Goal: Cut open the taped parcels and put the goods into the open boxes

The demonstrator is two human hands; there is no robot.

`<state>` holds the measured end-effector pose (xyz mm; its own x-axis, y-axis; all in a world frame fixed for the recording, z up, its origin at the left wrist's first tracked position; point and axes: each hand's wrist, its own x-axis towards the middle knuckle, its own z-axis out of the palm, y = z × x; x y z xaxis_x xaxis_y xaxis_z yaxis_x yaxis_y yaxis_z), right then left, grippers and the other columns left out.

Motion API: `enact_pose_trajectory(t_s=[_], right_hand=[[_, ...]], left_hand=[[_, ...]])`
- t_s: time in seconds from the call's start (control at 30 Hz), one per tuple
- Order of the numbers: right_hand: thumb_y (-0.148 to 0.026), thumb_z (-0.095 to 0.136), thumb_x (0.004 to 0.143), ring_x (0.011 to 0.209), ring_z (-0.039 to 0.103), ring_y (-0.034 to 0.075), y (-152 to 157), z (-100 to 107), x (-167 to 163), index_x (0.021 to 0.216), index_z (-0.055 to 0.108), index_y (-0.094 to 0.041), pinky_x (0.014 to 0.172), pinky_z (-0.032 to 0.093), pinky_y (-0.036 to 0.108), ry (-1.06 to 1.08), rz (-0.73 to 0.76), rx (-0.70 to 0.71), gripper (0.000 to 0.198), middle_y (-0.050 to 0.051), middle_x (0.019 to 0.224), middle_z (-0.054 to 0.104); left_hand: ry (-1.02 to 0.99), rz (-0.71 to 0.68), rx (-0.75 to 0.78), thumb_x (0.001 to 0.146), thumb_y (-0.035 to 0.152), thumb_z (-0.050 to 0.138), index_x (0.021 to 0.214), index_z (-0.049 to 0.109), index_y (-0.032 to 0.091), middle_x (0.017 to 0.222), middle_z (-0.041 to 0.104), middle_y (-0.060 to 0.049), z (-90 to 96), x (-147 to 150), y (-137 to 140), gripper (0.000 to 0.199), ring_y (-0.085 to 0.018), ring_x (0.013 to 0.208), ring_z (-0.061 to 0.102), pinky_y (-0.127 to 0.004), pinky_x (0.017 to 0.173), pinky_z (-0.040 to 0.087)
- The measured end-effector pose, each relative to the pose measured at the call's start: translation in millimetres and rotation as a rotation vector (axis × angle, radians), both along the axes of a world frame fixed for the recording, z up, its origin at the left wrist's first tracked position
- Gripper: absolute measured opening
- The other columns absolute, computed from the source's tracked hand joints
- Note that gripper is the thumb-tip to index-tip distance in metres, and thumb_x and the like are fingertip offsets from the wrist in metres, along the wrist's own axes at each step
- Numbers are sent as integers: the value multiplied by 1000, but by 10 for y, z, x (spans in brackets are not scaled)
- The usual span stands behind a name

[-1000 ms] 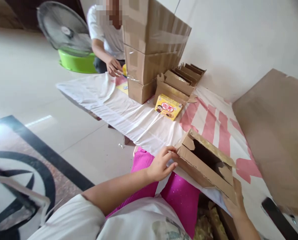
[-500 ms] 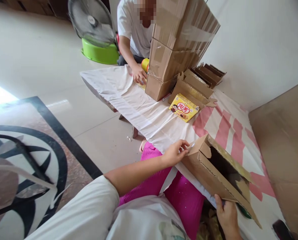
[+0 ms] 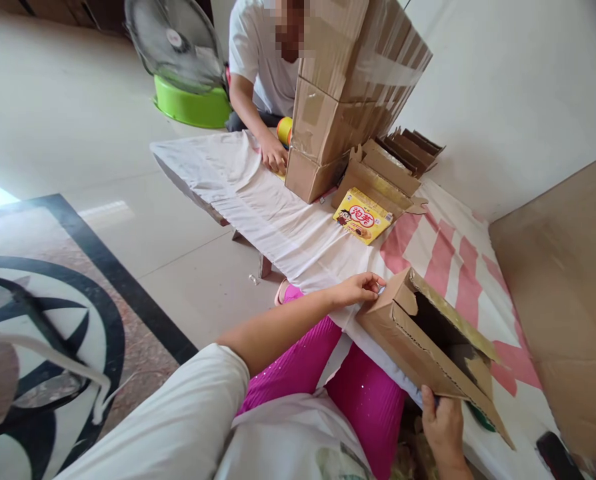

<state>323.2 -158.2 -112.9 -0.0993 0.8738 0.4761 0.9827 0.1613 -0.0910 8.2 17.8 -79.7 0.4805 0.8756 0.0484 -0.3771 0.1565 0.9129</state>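
Observation:
An open cardboard box (image 3: 408,337) rests tilted at the near edge of the cloth-covered table, its dark inside facing right. My right hand (image 3: 443,427) grips the box's lower near corner, thumb on the front wall and fingers partly hidden beneath. At the box's far left end, my left hand (image 3: 361,289) has its fingers pinched together; a small pale bit shows by the fingertips, too small to name. Beyond the box, a yellow printed snack carton (image 3: 362,216) leans against an opened cardboard box (image 3: 373,180).
Tall stacked, taped cartons (image 3: 328,120) stand on the table (image 3: 218,167). Behind them sits a person (image 3: 263,60), one hand on the tabletop by a yellow spool (image 3: 285,131). A large cardboard sheet (image 3: 563,287) is at right, a black object (image 3: 553,453) below it. A fan (image 3: 175,40) stands behind.
My left hand's fingers have drawn closer together at the box's end. The box and my right hand keep nearly the same place; the view has shifted slightly. The other person's hand moved a little.

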Motion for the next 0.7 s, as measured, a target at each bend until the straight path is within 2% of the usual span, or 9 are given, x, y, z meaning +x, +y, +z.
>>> enact_pose_trajectory(t_s=[0.13,0.23,0.3,0.47,0.57,0.7], right_hand=[[-67,31,90,67,59,27,-1,22,-37,67,66,-15,68,45,39,-7,-21,15,67,14,60,60],[-65,33,90,61,56,25,1,25,-40,61,62,-17,66,45,37,-25,-8,26,64,12,55,57],[-64,35,91,59,55,24,0,15,-29,60,62,-17,66,44,37,-38,5,32,62,13,57,58],[-62,38,91,65,57,26,-6,-23,2,62,62,-16,68,43,38,-38,9,39,59,12,58,56],[-61,37,91,66,57,26,-9,-23,2,62,62,-16,68,43,38,-60,10,42,59,12,58,56],[-60,34,93,62,55,25,-8,-1,-9,62,62,-16,64,43,37,-90,20,48,60,13,57,56]], left_hand=[[36,25,7,68,16,69,93,60,15,71,53,4,-24,-10,-13,26,-8,63,48,-22,61,37],[34,65,38,69,17,70,100,58,17,85,60,1,14,-32,-28,34,-8,70,52,-22,67,42],[55,117,133,70,16,71,103,57,17,97,63,-2,58,-53,-46,36,-9,79,57,-24,73,46],[243,244,437,76,17,65,92,62,14,96,66,-7,115,-97,-96,16,-12,84,64,-28,77,53],[284,299,530,77,14,62,87,64,14,108,65,-10,98,-95,-113,10,-13,89,64,-27,76,55],[329,322,581,79,11,59,88,68,15,114,64,-9,81,-78,-129,14,-13,93,65,-23,76,56]])
